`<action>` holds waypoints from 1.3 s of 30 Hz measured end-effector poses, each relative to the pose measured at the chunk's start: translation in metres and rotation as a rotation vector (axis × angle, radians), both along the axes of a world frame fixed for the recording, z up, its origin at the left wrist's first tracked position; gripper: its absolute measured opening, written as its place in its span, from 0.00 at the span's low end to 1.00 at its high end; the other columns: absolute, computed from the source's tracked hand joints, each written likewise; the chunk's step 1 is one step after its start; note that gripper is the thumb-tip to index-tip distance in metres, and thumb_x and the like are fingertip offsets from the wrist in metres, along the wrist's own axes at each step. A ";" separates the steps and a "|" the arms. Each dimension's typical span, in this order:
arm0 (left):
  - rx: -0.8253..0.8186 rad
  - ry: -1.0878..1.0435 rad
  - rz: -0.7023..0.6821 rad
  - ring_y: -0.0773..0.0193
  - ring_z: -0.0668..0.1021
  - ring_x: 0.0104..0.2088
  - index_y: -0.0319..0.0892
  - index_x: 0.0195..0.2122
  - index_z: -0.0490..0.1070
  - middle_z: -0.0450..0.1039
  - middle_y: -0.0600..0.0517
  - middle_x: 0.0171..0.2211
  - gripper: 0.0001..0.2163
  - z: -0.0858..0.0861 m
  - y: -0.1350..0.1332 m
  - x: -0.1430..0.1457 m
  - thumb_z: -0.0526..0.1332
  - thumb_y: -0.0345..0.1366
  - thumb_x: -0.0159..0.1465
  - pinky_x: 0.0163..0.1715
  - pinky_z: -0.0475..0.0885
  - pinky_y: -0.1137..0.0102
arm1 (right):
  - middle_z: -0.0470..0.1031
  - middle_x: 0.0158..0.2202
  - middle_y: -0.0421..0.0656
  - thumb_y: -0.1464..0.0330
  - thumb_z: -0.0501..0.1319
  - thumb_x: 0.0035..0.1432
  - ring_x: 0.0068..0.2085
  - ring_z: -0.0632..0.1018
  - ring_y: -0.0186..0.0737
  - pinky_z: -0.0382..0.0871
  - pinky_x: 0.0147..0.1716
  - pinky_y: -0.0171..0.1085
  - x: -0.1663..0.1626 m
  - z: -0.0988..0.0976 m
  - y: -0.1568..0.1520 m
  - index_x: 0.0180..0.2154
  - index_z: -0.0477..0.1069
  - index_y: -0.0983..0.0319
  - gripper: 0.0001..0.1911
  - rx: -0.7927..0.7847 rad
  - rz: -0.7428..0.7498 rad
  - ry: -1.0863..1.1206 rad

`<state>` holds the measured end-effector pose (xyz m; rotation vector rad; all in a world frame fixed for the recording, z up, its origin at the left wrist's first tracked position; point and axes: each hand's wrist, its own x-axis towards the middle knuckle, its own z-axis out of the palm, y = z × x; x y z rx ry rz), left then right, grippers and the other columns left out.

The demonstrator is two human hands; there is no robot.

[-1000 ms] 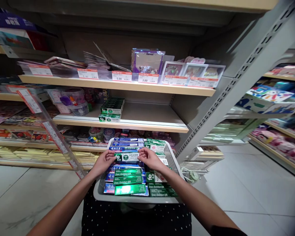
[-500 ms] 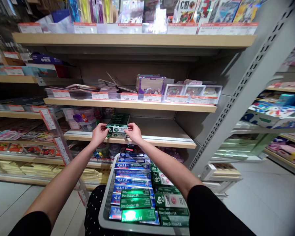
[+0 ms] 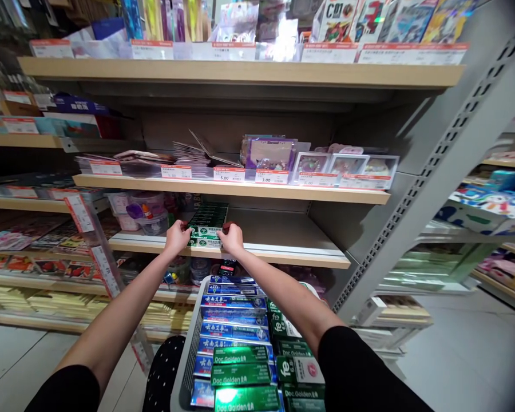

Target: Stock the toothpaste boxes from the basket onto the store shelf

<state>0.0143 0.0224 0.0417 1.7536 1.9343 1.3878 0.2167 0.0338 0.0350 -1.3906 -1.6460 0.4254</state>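
Note:
A row of green toothpaste boxes stretches back on the lower shelf. At its front, two boxes with white-and-green faces lie one over the other; the upper one is the front toothpaste box. My left hand is closed at that box's left end, fingers curled. On the opposite end my right hand presses with its thumb, its fingers bent behind. Below my arms stands a grey basket packed with blue toothpaste boxes and green Doc.Golden boxes.
Clear plastic tubs stand left of the row. Above runs a shelf edge with price tags, packets and small clear cases. A slotted grey upright rises on the right. A phone-like screen shows behind the basket.
The front toothpaste box has come down and sits against the row, both hands still at its ends. The view has shifted slightly.

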 end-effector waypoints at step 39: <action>0.011 0.046 -0.487 0.54 0.74 0.53 0.47 0.57 0.64 0.69 0.45 0.55 0.20 -0.074 -0.183 0.051 0.59 0.41 0.64 0.53 0.71 0.58 | 0.72 0.48 0.46 0.58 0.65 0.55 0.46 0.75 0.43 0.70 0.45 0.42 0.113 -0.032 -0.171 0.50 0.65 0.58 0.23 -0.070 0.517 -0.058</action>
